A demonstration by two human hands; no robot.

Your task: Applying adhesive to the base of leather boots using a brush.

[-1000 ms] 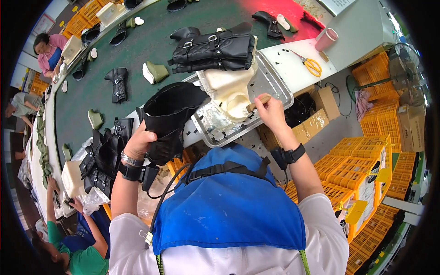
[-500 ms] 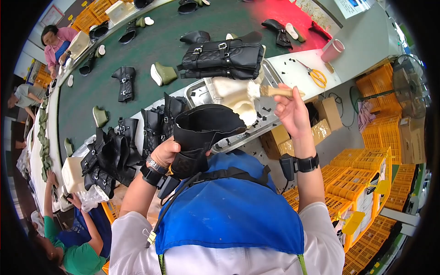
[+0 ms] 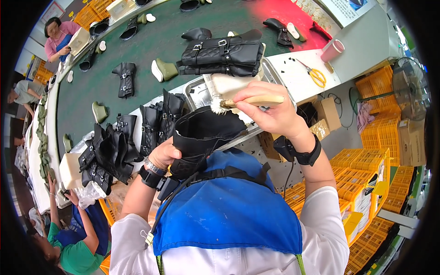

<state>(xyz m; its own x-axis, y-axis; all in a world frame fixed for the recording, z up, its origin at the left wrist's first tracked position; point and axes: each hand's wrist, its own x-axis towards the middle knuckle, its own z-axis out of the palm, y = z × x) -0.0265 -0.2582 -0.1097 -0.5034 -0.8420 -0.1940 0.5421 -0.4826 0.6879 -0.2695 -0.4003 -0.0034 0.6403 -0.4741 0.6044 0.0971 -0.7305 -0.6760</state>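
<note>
My left hand (image 3: 164,158) is closed around a black boot shaft (image 3: 190,149), whose wide opening faces up and away from me. Pinched in my right hand (image 3: 270,110) is a brush (image 3: 261,100) with a pale wooden handle. Its white-coated bristles hang over the far rim of the shaft opening; whether they touch the material I cannot tell. Just beyond lies a metal tray (image 3: 198,95) with a cream container (image 3: 238,84) in it, partly hidden by my right hand. A stack of black quilted, buckled boot shafts (image 3: 220,57) rests across the container.
More black boot shafts (image 3: 110,153) lie to the left. A green conveyor belt (image 3: 96,133) carries shafts and green shoe pieces (image 3: 165,69). Orange-handled scissors (image 3: 316,77) and a pink cup (image 3: 332,50) are on the right. Yellow crates (image 3: 353,169) stand at right; co-workers are along the left.
My right hand has moved left and nearer, taking the brush from above the cream container to the boot shaft's opening. My left hand keeps its hold on the shaft.
</note>
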